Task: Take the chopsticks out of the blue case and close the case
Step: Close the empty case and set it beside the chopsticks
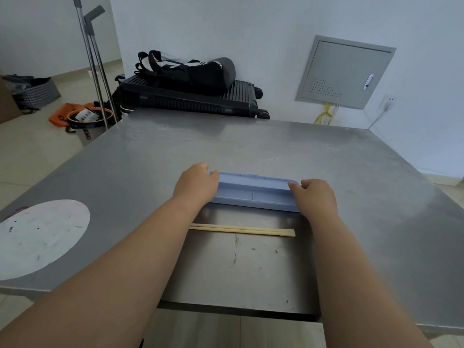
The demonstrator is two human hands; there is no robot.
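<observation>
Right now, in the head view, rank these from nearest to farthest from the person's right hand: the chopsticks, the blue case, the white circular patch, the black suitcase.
1. blue case: in the right hand, at its right end.
2. chopsticks: on the table, just nearer the person.
3. black suitcase: beyond the table's far edge.
4. white circular patch: far left; close to the suitcase, ranking unsure.
</observation>
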